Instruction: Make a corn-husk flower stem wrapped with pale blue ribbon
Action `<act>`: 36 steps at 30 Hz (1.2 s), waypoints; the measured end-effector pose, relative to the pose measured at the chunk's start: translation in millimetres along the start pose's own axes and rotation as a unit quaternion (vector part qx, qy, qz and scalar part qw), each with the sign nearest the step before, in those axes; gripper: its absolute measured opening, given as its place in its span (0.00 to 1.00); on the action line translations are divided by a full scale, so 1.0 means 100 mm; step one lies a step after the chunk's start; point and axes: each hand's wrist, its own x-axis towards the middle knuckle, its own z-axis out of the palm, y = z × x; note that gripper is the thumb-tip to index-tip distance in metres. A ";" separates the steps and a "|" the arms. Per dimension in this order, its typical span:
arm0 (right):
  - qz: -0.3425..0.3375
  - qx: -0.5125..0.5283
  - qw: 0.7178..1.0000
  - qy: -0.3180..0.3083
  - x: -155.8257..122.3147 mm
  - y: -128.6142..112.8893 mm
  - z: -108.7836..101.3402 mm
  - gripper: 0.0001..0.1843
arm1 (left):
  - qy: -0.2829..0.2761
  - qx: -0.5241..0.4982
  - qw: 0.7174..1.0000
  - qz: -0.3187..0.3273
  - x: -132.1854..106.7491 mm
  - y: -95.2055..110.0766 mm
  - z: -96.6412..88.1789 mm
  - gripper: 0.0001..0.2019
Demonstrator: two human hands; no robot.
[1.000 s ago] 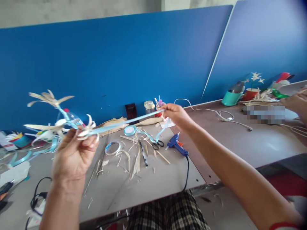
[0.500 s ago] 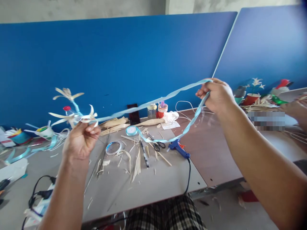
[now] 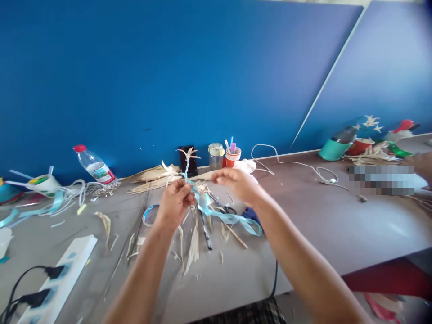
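**Blue partitions, littered tabletop: ribbon slack beneath a husk-flower stem**

Blue partition boards [image 3: 202, 81] are seen behind a grey tabletop [image 3: 337, 225] strewn with husk scraps. Above its middle, a husk-flower stem [image 3: 186, 167] is clamped in the left hand [image 3: 175, 200], whose grip is closed round the stem and the light-blue ribbon [image 3: 229, 219] at its base. The right hand [image 3: 238, 184] is held just beside it with fingertips drawn together. Whether ribbon is pinched between them cannot be told through the blur. The slack ribbon is draped down onto the tabletop, across the scissors [image 3: 227, 209].

Trouble could be expected from that slack. The loop could be snagged on the scissors or the pen [image 3: 205, 229], and the wrap pulled loose. The thin dried petals could be snapped if the stem were squeezed or twisted hard.

Open room is found to the right, where bare tabletop is left before a white cable [image 3: 297, 164] and another person's hand [image 3: 420, 162]. The left side is crowded by a ribbon roll [image 3: 150, 215], a water bottle [image 3: 94, 165] and a power strip [image 3: 64, 279]. The near edge lies under the forearms.
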 end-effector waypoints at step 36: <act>0.230 0.440 0.867 -0.041 -0.10 0.54 0.94 0.11 | 0.019 0.114 0.993 -0.023 0.13 -0.60 -0.26 0.11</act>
